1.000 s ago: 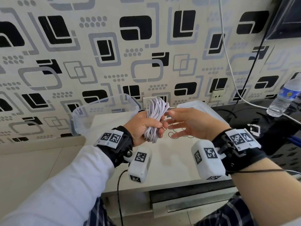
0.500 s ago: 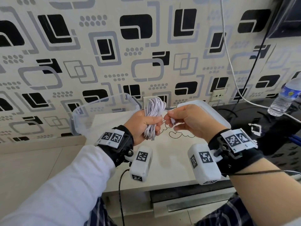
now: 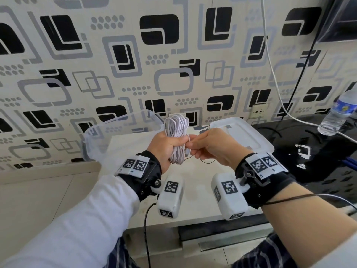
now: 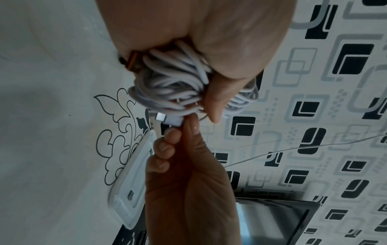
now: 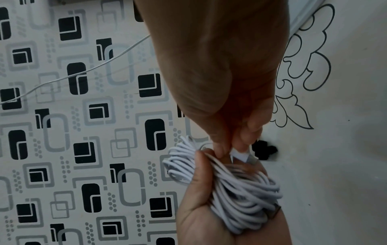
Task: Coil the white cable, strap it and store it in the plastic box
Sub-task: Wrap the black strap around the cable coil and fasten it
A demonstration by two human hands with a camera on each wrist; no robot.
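Observation:
The white cable (image 3: pixel 176 126) is wound into a long upright coil, and my left hand (image 3: pixel 176 145) grips its middle above the white table (image 3: pixel 127 151). My right hand (image 3: pixel 190 147) touches the coil from the right and pinches the cable's white connector end (image 4: pixel 168 120) between thumb and forefinger. The right wrist view shows that connector (image 5: pixel 244 156) against the coil (image 5: pixel 240 190), which lies in my left palm (image 5: pixel 199 210). A brownish piece (image 4: pixel 132 61) sticks out at the coil's lower end. The clear plastic box (image 3: pixel 123 128) stands behind, at the back left.
The box's white lid (image 3: pixel 241 132) lies flat at the table's back right. Right of it is a glossy black counter (image 3: pixel 318 151) with a water bottle (image 3: pixel 338 117). A white wire (image 3: pixel 274 74) hangs down the patterned wall onto that counter.
A second ago my right hand was open beside the coil. It then closed on the loose cable end and now pinches the connector against the coil. The left hand's grip stays the same.

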